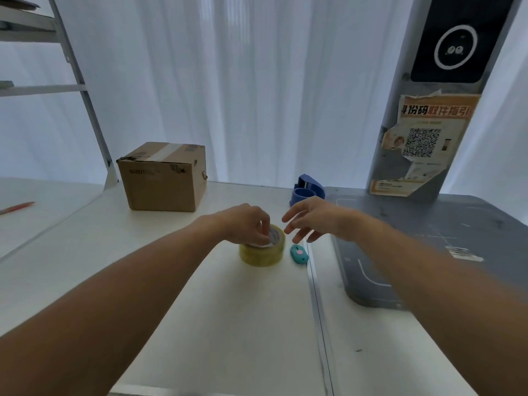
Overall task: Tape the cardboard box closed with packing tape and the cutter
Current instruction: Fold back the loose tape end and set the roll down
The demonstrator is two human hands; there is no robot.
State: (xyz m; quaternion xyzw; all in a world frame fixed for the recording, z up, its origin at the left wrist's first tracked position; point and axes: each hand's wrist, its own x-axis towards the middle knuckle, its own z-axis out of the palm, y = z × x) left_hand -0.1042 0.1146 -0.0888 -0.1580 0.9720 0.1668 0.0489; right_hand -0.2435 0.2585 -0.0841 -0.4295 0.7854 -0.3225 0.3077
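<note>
A yellowish roll of packing tape (261, 255) lies flat on the white table (200, 324) at its middle. My left hand (245, 224) rests on top of the roll, its fingers closed around the upper rim and core. Just right of the roll lies a small teal cutter (299, 253) with a pink button. My right hand (311, 218) hovers above the cutter with fingers spread, touching nothing. The brown cardboard box (164, 177) stands at the back left of the table, with a strip of clear tape across its top.
A blue tape dispenser (307, 191) sits at the table's back edge behind my right hand. A grey mat (428, 247) covers the right side, with a grey post carrying a poster (423, 144). A metal shelf frame (85, 110) rises at the left. White curtains hang behind.
</note>
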